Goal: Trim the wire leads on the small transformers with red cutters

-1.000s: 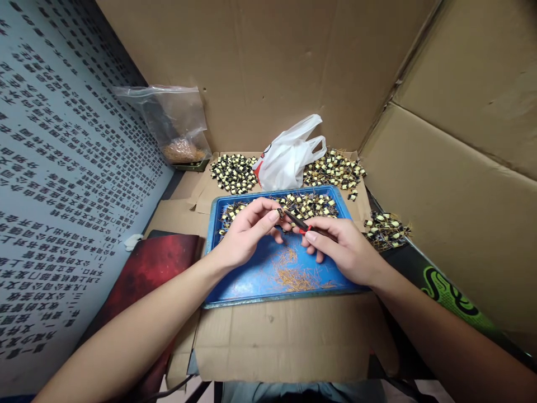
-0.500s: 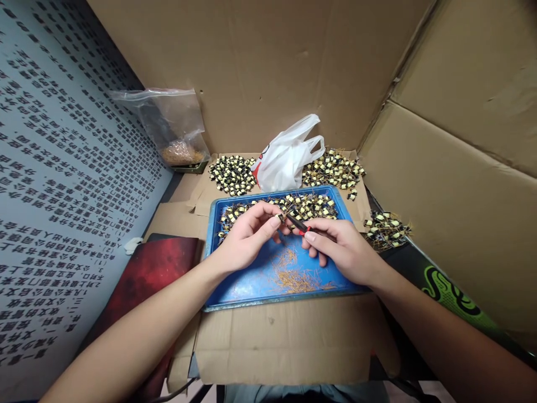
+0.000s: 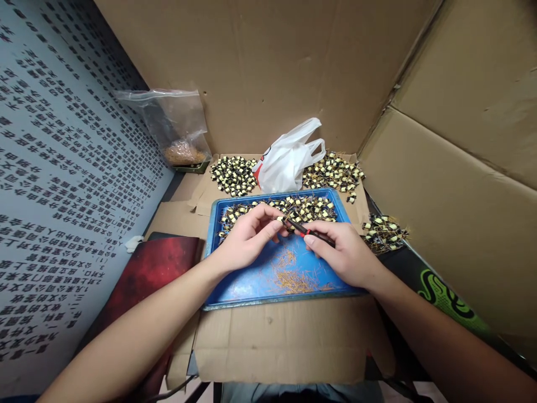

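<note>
Above the blue tray point(image 3: 251, 301), my left hand point(image 3: 251, 234) pinches a small yellow-and-black component point(image 3: 280, 220) between thumb and forefinger. My right hand point(image 3: 342, 246) is closed around a black tool with red parts point(image 3: 309, 232), and the tool's tip is at the component. Many similar components point(image 3: 312, 207) with thin wires fill the far part of the tray. Loose copper-coloured wire clippings point(image 3: 293, 281) lie on the tray's near part. The exact contact between tool and wires is too small to make out.
Behind the tray sit a white plastic bag point(image 3: 283, 162) and component piles to its left point(image 3: 234, 175) and right point(image 3: 335, 172). Another pile point(image 3: 384, 232) is at the right. A clear zip bag point(image 3: 180, 126) stands back left, a red-black pad point(image 3: 159, 268) nearer. Cardboard walls rise behind and right.
The fingers of my right hand have drawn in around the tool, and its handle now shows further back along the palm. The view has shifted slightly.
</note>
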Motion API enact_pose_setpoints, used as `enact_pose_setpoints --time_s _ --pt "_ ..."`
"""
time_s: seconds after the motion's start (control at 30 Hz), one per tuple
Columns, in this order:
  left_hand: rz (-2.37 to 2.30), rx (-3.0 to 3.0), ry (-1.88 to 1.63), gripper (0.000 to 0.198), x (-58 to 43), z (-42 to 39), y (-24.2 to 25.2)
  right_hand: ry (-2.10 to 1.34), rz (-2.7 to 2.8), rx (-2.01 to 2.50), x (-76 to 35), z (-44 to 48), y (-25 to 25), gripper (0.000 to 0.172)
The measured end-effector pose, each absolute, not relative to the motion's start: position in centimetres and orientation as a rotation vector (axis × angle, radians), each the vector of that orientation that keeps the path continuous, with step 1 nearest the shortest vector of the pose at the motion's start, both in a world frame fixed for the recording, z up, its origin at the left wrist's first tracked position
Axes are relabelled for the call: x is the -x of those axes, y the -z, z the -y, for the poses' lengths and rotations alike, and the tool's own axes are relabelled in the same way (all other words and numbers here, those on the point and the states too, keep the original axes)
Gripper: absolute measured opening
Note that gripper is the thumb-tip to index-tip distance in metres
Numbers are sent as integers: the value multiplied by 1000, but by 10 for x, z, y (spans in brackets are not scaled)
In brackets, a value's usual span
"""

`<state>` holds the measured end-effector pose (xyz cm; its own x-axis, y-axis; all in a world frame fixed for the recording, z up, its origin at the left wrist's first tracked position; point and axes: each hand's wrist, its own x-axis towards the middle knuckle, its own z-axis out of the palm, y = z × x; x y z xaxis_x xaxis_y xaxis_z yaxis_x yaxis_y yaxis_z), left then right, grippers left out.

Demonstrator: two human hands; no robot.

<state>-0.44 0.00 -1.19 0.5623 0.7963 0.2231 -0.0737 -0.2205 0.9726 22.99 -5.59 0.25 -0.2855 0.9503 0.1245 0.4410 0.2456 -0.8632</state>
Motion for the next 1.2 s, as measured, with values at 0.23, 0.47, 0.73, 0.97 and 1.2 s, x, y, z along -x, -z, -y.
enact_pose_setpoints --time_s 0.23,0.47,0.73,0.97,1.2 --pt "-702 -1783 -910 22 8 -1 15 -913 1925 1246 -230 56 -5 35" --pt "-640 -1632 -859 22 6 1 10 -798 1979 1235 -229 58 -4 31" --pt "-575 -1439 -795 25 5 1 11 -707 2092 1275 -232 57 -6 35" --pt "-545 -1391 -800 24 4 1 12 -686 2062 1272 -230 57 -4 34" --pt "-546 -1379 -922 22 2 0 11 -704 1938 1259 -228 59 -2 31"
